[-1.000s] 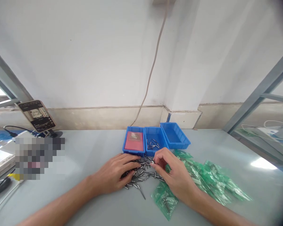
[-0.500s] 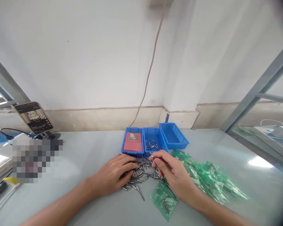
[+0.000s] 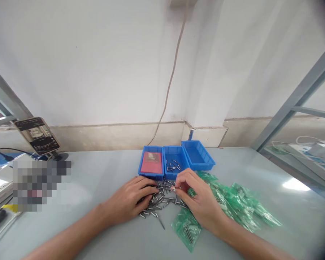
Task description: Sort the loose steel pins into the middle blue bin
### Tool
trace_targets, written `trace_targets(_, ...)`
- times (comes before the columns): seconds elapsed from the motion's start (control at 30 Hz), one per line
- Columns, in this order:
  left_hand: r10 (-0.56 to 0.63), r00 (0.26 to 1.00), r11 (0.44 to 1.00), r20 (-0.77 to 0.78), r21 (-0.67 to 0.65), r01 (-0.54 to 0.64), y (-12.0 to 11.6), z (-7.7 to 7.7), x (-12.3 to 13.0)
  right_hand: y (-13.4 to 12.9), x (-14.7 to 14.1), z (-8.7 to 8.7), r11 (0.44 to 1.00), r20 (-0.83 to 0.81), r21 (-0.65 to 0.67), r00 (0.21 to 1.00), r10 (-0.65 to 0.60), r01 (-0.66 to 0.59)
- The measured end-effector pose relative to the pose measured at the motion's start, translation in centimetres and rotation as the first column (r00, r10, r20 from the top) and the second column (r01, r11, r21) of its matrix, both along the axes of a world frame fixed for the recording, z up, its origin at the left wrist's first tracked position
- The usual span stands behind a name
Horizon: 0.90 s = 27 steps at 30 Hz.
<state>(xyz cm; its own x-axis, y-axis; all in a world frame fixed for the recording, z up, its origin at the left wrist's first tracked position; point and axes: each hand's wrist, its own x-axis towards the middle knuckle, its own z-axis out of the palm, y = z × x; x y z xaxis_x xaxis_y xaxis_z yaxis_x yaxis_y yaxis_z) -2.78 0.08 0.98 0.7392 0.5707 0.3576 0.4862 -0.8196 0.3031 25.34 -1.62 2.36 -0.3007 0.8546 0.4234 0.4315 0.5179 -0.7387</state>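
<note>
Many small metal pins (image 3: 162, 198) lie in a loose pile on the grey table (image 3: 97, 180). My left hand (image 3: 131, 198) rests on the pile's left side, palm down, fingers spread. Over the right side of the pile, my right hand (image 3: 196, 196) pinches a small metal pin between thumb and fingers. Just behind stands a blue bin (image 3: 176, 151) with several pins inside. To its left, another blue bin (image 3: 151, 176) holds a red sheet with a small clear bag on it.
A third blue bin (image 3: 199, 153) sits at the back right. Green plastic bags (image 3: 238, 202) of parts spread to the right, and one green bag (image 3: 188, 229) lies nearer. A phone (image 3: 38, 135) on a stand and cables are at the left.
My right hand has turned and its fingertips have come down a little, from near the middle bin's front edge to over the pile. My left hand has stayed on the pins.
</note>
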Motion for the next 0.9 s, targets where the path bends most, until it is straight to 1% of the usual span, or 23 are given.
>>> trace_targets(0.07, 0.002, 1.000, 1.000, -0.006, -0.004, -0.002, -0.01, -0.04, -0.03, -0.01, -0.04, 0.17, 0.997, -0.043, -0.075, 0.999, 0.007, -0.010)
trace_targets(0.13, -0.001, 1.000, 1.000, -0.008, -0.005, 0.000, -0.02, -0.05, -0.02, -0.03, -0.07, 0.20, 0.981, -0.122, -0.192, 0.992, 0.017, -0.041)
trace_targets(0.23, -0.001, 1.000, 1.000, -0.004, -0.009, 0.001, -0.06, 0.02, 0.04, -0.05, -0.12, 0.09, 0.921, -0.273, -0.367, 0.962, 0.031, -0.133)
trace_targets(0.3, 0.004, 1.000, 1.000, 0.000, -0.008, -0.004, -0.09, 0.09, 0.07, -0.01, -0.16, 0.08, 0.886, -0.352, -0.427, 0.936, 0.022, -0.181)
trace_targets(0.47, 0.000, 1.000, 1.000, -0.007, 0.004, 0.000, -0.15, 0.15, 0.03, 0.14, -0.27, 0.55, 0.832, -0.478, -0.491, 0.878, -0.007, -0.260)
trace_targets(0.57, 0.004, 1.000, 1.000, -0.012, 0.006, -0.004, -0.11, 0.14, 0.02, 0.10, -0.34, 0.74, 0.822, -0.511, -0.491, 0.860, -0.002, -0.290)
trace_targets(0.63, 0.005, 1.000, 1.000, -0.010, 0.004, -0.005, -0.09, 0.13, 0.02, -0.01, -0.36, 0.68, 0.831, -0.494, -0.489, 0.870, -0.012, -0.266)
trace_targets(0.77, 0.006, 1.000, 1.000, -0.008, 0.004, -0.006, -0.06, 0.08, 0.01, -0.21, -0.36, 0.42, 0.857, -0.381, -0.486, 0.924, -0.032, -0.171)
trace_targets(0.83, 0.007, 1.000, 1.000, -0.009, 0.007, -0.007, -0.04, 0.06, 0.01, -0.23, -0.39, 0.47, 0.845, -0.368, -0.503, 0.930, -0.019, -0.182)
trace_targets(0.9, 0.005, 1.000, 1.000, -0.007, 0.012, -0.005, -0.03, 0.06, 0.03, -0.20, -0.48, 0.68, 0.823, -0.399, -0.525, 0.917, -0.015, -0.216)
